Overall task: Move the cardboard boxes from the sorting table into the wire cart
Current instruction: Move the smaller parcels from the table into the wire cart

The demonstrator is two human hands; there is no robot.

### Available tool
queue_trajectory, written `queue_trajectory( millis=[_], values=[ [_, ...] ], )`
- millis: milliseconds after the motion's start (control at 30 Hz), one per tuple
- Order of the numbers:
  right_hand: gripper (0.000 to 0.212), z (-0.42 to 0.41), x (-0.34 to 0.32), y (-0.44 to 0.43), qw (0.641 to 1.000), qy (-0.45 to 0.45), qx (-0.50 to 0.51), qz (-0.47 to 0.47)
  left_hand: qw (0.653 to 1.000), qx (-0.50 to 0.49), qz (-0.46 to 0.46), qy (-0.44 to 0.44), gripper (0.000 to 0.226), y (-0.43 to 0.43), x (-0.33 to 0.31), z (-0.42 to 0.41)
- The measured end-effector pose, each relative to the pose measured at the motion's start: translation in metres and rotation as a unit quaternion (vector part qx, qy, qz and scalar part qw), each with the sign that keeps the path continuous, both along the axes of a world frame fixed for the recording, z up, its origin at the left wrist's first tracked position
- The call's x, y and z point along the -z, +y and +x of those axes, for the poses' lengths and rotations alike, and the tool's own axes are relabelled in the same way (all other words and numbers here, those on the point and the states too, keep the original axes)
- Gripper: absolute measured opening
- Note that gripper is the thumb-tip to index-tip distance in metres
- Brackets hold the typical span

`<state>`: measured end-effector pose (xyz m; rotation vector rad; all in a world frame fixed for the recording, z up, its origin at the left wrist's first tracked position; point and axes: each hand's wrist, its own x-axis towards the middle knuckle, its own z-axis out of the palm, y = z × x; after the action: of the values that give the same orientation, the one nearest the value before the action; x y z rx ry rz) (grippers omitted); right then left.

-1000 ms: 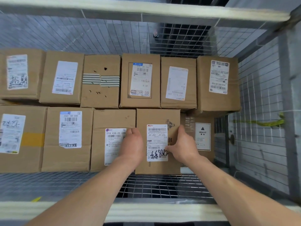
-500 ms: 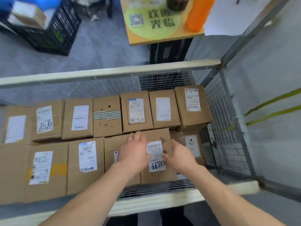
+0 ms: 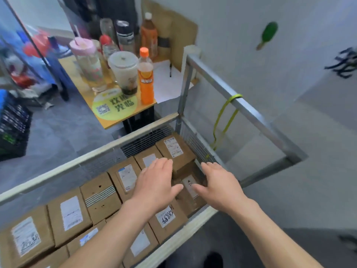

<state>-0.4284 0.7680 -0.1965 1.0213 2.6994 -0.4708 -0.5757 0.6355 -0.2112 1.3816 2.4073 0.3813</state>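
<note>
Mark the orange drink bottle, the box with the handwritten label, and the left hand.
orange drink bottle [image 3: 146, 91]: head view, on its orange lower body.
box with the handwritten label [image 3: 165, 217]: head view, on the white label.
left hand [image 3: 153, 184]: head view, on the back of the hand.

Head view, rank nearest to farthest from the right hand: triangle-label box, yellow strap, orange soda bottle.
1. Triangle-label box: just left of the right hand, beside its thumb.
2. Yellow strap: ahead, slightly right.
3. Orange soda bottle: far ahead, to the left.

Evenly bright, soft diffuse light, faint shadows. Motion-blurred throughout, worst at left edge; wide-angle bending at margins; labels possibly unreadable.
</note>
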Motion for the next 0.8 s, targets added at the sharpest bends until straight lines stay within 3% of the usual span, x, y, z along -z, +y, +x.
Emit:
queue_trajectory(
  millis=[200, 333, 600, 800],
  values=[
    [0.062, 0.077, -0.050, 0.002, 0.994, 0.029, 0.100, 0.025, 0.991, 0.117, 0.054, 0.036, 0.089, 0.037, -0.049, 0.050],
    [0.072, 0.139, -0.071, 0.001, 0.984, 0.035, 0.172, 0.028, 0.978, 0.185, 0.081, 0.051, 0.088, 0.058, -0.074, 0.099],
    [0.062, 0.279, -0.106, -0.017, 0.954, 0.049, 0.293, 0.044, 0.950, 0.281, 0.111, 0.078, 0.087, 0.080, -0.114, 0.223],
    [0.069, 0.388, -0.131, -0.043, 0.921, 0.074, 0.375, 0.073, 0.920, 0.361, 0.114, 0.100, 0.091, 0.087, -0.141, 0.325]
  ],
)
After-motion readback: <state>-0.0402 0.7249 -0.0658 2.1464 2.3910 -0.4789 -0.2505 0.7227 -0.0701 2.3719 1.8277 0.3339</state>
